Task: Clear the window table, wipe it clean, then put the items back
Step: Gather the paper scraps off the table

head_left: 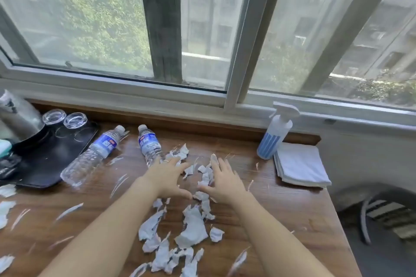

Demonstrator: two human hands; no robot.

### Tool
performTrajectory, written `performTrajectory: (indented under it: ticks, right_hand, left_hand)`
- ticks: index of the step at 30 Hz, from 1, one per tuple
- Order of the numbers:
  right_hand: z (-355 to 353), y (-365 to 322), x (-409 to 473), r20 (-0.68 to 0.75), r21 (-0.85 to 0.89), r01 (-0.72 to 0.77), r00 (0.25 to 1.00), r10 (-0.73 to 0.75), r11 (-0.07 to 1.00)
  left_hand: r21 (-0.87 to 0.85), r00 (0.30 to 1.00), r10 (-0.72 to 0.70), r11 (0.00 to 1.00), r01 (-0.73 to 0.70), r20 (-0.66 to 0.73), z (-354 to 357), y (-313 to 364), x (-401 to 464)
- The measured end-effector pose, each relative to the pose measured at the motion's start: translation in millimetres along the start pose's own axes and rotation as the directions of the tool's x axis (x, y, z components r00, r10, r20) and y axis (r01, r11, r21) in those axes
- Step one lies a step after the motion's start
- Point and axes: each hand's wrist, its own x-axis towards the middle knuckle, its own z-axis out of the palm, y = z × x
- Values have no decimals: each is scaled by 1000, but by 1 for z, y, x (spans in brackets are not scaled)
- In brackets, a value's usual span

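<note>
Torn white paper scraps (191, 227) lie scattered over the wooden window table (281, 213). My left hand (167, 177) and my right hand (221, 183) lie flat on the tabletop with fingers spread, either side of a strip of scraps. Two water bottles lie on their sides: one (94, 155) at the left, one (149, 144) just beyond my left hand's fingertips. A white and blue spray bottle (275, 132) stands at the back right. Beside it lies a folded white cloth (300, 164).
A black tray (45, 164) at the left carries two upturned glasses (65, 118) and a steel kettle (18, 114). The window frame (236, 51) runs along the back. The table's right edge drops to the floor, where a chair (382, 216) stands.
</note>
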Motion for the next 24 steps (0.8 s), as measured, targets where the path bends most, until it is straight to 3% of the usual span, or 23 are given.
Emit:
performTrajectory:
  ticks: [9,17,21,24]
  right_hand:
    - [22,8,42,-13,-26,73,997,-73,997]
    - [47,-7,3,-36,-115,166,985,-171,979]
    - [66,-7,-21,-110,-67,214,969,-220,975]
    - [64,-6,-28,-175,53,129,977,-118,990]
  left_hand:
    - [5,1000,-21,1000,21,7,-5,-25,46]
    - [55,996,92,994,-93,19,-5,-19,81]
    - [-89,992,37,996,-26,118,3,-13,92]
    - [-175,983,51,984,-20,174,9,-6,87]
